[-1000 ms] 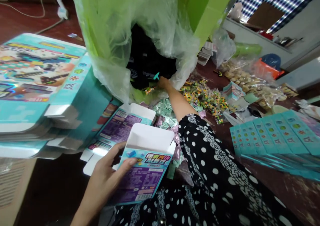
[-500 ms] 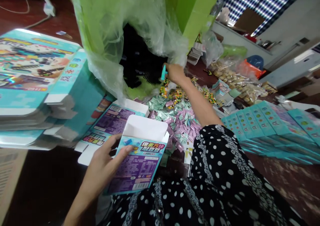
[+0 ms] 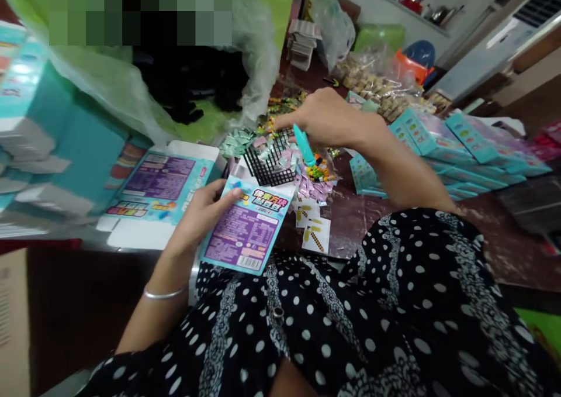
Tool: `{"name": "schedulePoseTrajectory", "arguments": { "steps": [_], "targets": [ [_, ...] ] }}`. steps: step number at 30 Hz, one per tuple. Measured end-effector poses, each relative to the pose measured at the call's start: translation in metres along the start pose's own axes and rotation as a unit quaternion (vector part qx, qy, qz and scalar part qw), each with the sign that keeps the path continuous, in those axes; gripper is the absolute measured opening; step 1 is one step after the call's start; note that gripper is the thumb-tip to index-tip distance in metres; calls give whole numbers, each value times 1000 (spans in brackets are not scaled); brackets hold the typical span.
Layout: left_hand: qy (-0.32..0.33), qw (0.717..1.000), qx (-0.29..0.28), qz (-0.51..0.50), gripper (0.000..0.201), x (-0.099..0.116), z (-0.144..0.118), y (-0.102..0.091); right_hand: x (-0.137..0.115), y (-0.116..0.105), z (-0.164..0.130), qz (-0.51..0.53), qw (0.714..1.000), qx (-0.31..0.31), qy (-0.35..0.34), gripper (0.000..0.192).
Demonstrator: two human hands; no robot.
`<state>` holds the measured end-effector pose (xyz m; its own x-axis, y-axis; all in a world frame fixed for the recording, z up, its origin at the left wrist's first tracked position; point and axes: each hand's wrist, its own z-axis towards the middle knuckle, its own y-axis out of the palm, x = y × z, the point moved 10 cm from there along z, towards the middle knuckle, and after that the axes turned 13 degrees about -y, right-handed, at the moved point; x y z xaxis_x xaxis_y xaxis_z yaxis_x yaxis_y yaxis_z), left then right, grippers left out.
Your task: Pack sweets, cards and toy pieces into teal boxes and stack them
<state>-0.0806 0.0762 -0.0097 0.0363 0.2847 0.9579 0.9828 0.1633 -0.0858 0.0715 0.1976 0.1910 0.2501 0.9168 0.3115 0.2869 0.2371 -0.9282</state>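
two hands (image 3: pixel 326 119), one open box (image 3: pixel 248 224)

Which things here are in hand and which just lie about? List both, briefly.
In hand:
left hand holding small box
right hand holding black grid and teal tool

Lying about:
flat box
sachet pile
teal box row
green bag

- Left margin: stacked teal cartons (image 3: pixel 39 134) wall off that side.
- Far left: green plastic bag (image 3: pixel 109 87) overhangs the table.
- Centre: flattened carton (image 3: pixel 153 192), sachet pile (image 3: pixel 307 183) and printed slips (image 3: pixel 315 233) cover the surface.
- Right: row of teal boxes (image 3: pixel 442 145) blocks passage.
- Bare dark tabletop (image 3: pixel 350 221) between slips and boxes offers open room.
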Motion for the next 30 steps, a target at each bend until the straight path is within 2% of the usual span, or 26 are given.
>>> {"name": "schedulePoseTrajectory", "arguments": {
  "steps": [3, 4, 5, 7, 9, 11, 12, 15, 17, 20, 23, 26, 30],
  "targets": [
    [11, 1000, -14, 0, 61, 4, 0, 12, -8, 2, -15, 22, 999, -23, -18, 65],
    [13, 1000, -15, 2, 60, 4, 0, 15, -2, -3, -23, 26, 1000, -12, -6, 67],
    [17, 1000, -15, 3, 59, 4, 1, 16, 7, -11, -31, 34, 999, 13, 12, 59],
    [30, 999, -17, 8, 60, 3, 2, 20, 27, -33, -47, 82, 989, 113, 46, 33],
    [49, 999, -18, 16, 60, 4, 2, 24, 37, -51, -61, 160, 955, 242, 56, 27],
    [66, 998, -12, 20, 58, 7, 1, 26, 33, -54, -65, 220, 915, 334, 51, 26],
    [73, 997, -9, 17, 57, 9, 0, 27, 25, -47, -62, 235, 905, 351, 56, 24],
    [81, 997, 2, -16, 57, 13, -6, 26, -2, -9, -46, 249, 903, 335, 100, 24],
    [78, 996, 17, -44, 59, 13, -10, 23, -17, 20, -35, 260, 912, 293, 121, 26],
    [69, 995, 36, -65, 61, 7, -15, 19, -26, 51, -26, 291, 931, 202, 91, 21],
    [61, 995, 40, -70, 62, -1, -15, 19, -10, 59, -32, 334, 926, 160, 69, 22],
    [67, 995, 45, -62, 58, -6, -14, 22, 12, 63, -41, 361, 917, 137, 96, 21],
    [86, 993, 71, -37, 52, -5, -16, 24, 8, 63, -38, 325, 936, 106, 81, 21]
  ]
}}
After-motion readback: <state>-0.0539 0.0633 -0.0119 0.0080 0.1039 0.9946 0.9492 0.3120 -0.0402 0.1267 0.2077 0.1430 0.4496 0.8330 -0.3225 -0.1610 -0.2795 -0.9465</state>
